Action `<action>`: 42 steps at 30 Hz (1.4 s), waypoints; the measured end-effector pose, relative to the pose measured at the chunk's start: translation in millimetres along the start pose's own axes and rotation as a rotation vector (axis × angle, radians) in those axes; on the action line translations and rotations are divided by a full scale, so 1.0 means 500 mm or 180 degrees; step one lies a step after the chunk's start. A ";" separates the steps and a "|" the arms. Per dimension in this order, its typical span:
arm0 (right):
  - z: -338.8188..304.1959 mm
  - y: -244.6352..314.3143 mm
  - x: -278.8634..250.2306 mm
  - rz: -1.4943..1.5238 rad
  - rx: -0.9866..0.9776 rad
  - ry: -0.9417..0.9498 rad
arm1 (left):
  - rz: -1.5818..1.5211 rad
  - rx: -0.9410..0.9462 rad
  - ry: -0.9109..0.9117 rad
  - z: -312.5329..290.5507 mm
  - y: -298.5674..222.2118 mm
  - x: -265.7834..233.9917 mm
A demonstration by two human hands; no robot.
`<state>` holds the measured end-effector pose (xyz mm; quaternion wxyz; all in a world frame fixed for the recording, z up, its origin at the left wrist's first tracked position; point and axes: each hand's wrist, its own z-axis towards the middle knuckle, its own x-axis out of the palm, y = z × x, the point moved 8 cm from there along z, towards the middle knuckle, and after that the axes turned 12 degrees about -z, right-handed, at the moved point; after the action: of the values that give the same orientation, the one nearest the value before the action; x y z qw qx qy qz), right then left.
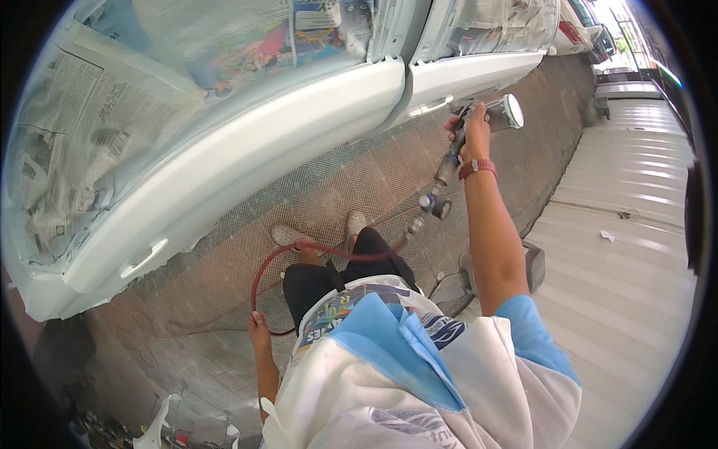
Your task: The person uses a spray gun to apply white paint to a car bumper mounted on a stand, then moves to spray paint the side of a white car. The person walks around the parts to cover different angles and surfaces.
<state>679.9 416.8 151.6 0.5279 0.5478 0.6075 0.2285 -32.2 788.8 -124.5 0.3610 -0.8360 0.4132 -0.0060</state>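
Note:
My right hand [473, 133] is closed round the grip of a spray gun [465, 116], my arm stretched out toward the white car side [299, 112]. A paint cup [505, 112] with a white end sits on the gun. Below the grip hang metal fittings and a small round gauge [440, 206], joined to a red air hose [366, 257]. The hose loops past my legs to my left hand [258, 328], whose fingers are wrapped round it low at my left side. The gun is beside a white door handle [431, 106], apart from it.
Newspaper and plastic film [247, 37] mask the car windows. A second door handle [146, 257] is at the lower left. Along the right runs a ribbed white metal shutter [621, 194]. More hose [142, 337] trails on the tiled floor [217, 202]. Clutter [161, 423] lies at the bottom left.

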 end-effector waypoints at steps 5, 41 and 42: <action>-0.014 -0.003 0.023 0.0207 0.0280 0.0495 | 0.0268 0.0380 0.0167 0.051 -0.004 -0.018; -0.469 -0.013 0.171 -0.1036 -0.2030 0.2463 | 0.0447 0.0572 -0.1305 -0.380 0.137 0.001; -0.528 -0.004 0.208 -0.1068 -0.2077 0.2862 | 0.0459 0.0656 -0.1301 -0.387 0.131 -0.002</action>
<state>460.0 589.8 198.5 0.3886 0.1020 0.7487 0.5273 -137.4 647.7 -20.8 0.5201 -0.7469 0.3874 0.1471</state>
